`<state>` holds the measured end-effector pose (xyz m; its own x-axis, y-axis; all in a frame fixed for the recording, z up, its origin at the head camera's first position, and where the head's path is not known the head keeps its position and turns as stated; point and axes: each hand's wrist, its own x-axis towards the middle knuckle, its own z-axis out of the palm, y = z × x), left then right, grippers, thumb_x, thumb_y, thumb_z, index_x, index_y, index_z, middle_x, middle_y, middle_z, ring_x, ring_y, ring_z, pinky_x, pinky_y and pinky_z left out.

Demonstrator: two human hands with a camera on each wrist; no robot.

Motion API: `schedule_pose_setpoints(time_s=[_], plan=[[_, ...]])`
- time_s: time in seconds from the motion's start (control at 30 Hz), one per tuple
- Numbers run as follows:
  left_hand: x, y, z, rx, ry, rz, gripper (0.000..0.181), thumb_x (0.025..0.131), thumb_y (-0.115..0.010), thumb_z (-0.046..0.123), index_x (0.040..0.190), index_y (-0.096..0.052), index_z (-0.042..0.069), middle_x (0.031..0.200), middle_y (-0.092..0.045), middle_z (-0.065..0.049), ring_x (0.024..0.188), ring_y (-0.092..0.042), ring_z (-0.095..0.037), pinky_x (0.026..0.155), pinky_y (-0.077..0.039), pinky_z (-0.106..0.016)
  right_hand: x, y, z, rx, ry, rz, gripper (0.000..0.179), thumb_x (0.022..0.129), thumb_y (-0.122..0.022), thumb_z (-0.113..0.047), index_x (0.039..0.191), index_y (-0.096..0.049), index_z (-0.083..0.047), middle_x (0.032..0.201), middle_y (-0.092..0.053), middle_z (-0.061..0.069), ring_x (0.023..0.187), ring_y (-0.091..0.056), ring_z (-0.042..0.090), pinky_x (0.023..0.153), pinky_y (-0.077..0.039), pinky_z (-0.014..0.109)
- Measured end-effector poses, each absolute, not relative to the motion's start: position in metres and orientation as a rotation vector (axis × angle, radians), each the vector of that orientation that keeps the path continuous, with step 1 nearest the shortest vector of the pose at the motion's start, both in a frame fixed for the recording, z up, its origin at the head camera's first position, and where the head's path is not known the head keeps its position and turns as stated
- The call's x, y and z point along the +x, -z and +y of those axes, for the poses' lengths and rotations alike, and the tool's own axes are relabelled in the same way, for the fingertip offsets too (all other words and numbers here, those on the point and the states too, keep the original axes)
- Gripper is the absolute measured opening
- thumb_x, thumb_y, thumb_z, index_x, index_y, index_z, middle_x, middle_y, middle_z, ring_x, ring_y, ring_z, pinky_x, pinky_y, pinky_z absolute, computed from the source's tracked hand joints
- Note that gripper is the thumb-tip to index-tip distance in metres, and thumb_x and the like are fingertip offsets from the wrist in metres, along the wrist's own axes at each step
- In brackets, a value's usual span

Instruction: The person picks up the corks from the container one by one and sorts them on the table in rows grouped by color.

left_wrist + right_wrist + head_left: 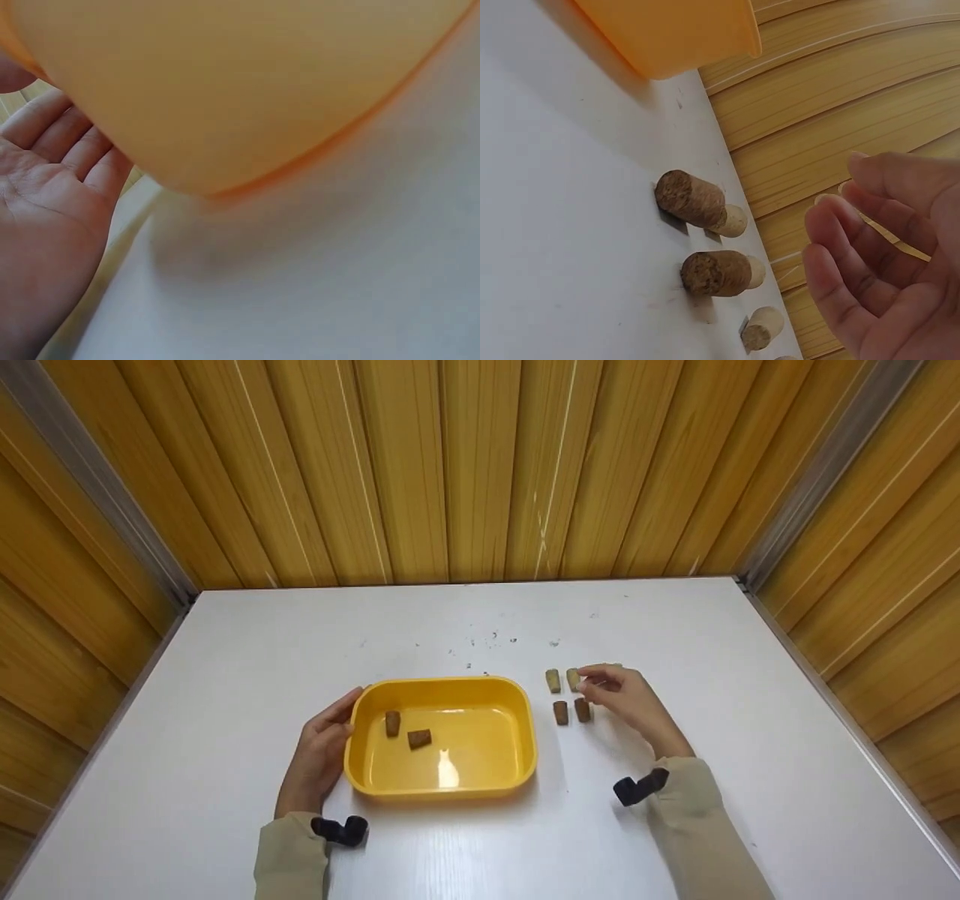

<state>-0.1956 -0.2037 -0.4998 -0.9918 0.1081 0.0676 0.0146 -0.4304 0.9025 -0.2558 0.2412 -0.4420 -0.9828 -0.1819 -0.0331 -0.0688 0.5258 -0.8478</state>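
A yellow plastic tray (442, 793) stands on the table with two brown tapered corks inside, one upright-looking cork (392, 724) and one lying cork (419, 739). My left hand (319, 750) touches the tray's left side from outside; in the left wrist view its fingers (71, 139) extend straight behind the tray wall. Right of the tray, my right hand (626, 697) hovers beside a pale cork (573, 679), fingers loosely bent. In the right wrist view nothing shows between its fingers. Nearby stand another pale cork (553, 681) and two brown corks, left (561, 712) and right (583, 709).
Beyond the right hand, the top of a further pale cork (616, 665) peeks out, partly hidden. Dark specks mark the white table (450, 615) behind the tray. Wood-patterned panels (480, 472) enclose the back and sides.
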Motion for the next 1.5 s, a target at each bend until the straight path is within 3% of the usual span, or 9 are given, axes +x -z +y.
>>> schedule_pose_setpoints(time_s=[0.3, 0.6, 1.0, 1.5], plan=[[-0.196, 0.499, -0.205, 0.191, -2.632, 1.601, 0.054, 0.092, -0.038, -0.009, 0.145, -0.033, -0.006, 0.137, -0.057, 0.001, 0.13, -0.05, -0.012, 0.107, -0.042, -0.028, -0.256, 0.417, 0.225, -0.379, 1.341, 2.602, 0.048, 0.089, -0.065, -0.035, 0.129, -0.06, -0.008, 0.121, -0.065, 0.008, 0.106, -0.064, 0.022, 0.098, -0.051, 0.04], [-0.197, 0.499, -0.205, 0.171, -2.615, 1.668, 0.055, 0.089, -0.038, -0.01, 0.144, -0.034, -0.008, 0.137, -0.057, 0.002, 0.128, -0.052, -0.009, 0.105, -0.044, -0.025, -0.262, 0.397, 0.201, -0.571, 1.283, 2.544, 0.041, 0.088, -0.068, -0.03, 0.124, -0.064, -0.011, 0.113, -0.068, 0.009, 0.1, -0.066, 0.02, 0.092, -0.055, 0.035], [-0.195, 0.497, -0.205, 0.137, -2.614, 1.626, 0.056, 0.09, -0.037, -0.01, 0.145, -0.035, -0.004, 0.139, -0.055, 0.002, 0.131, -0.05, -0.011, 0.107, -0.042, -0.027, -0.267, 0.384, 0.169, -0.778, 1.166, 2.483, 0.036, 0.086, -0.07, -0.019, 0.12, -0.066, -0.008, 0.112, -0.068, 0.014, 0.1, -0.066, 0.023, 0.09, -0.055, 0.037], [-0.196, 0.497, -0.202, 0.113, -2.617, 1.606, 0.057, 0.089, -0.037, -0.01, 0.145, -0.037, -0.002, 0.141, -0.053, 0.001, 0.131, -0.049, -0.01, 0.107, -0.042, -0.026, -0.277, 0.391, 0.13, -0.932, 1.013, 2.36, 0.034, 0.087, -0.069, -0.016, 0.119, -0.066, -0.003, 0.112, -0.068, 0.018, 0.099, -0.066, 0.022, 0.089, -0.055, 0.032]])
